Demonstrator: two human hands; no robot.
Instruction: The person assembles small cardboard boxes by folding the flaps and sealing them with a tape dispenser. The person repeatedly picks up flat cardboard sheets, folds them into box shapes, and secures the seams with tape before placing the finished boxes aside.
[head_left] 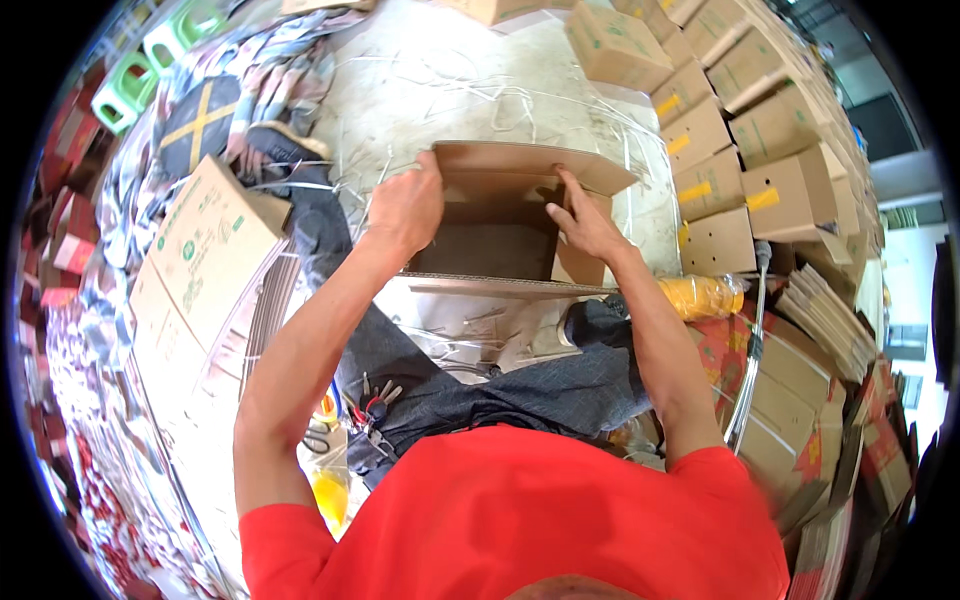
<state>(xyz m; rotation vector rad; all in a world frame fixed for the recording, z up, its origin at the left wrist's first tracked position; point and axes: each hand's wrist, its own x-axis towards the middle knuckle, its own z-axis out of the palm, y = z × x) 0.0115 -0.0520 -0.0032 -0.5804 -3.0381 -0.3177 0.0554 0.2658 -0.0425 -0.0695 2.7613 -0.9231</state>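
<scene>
In front of my bent legs stands a brown cardboard box (pixel 490 250), its top open and its far flap (pixel 510 160) raised. My left hand (pixel 407 208) is closed on the box's far left corner, at the edge of that flap. At the right side my right hand (pixel 590 222) reaches over the box with index finger and thumb stretched apart. Its index fingertip touches the far flap or lies just before it; its other fingers are partly hidden. The near flap (pixel 500 286) folds outward toward me. Inside, the box looks bare and shadowed.
Flattened cardboard boxes (pixel 190 250) are stacked at my left. Closed cartons (pixel 700 150) pile up at the right, near yellow tape rolls (pixel 700 297) and a metal pole (pixel 750 350). Scissors (pixel 316 440) and keys (pixel 380 392) are by my left thigh. White strapping (pixel 490 90) litters the floor.
</scene>
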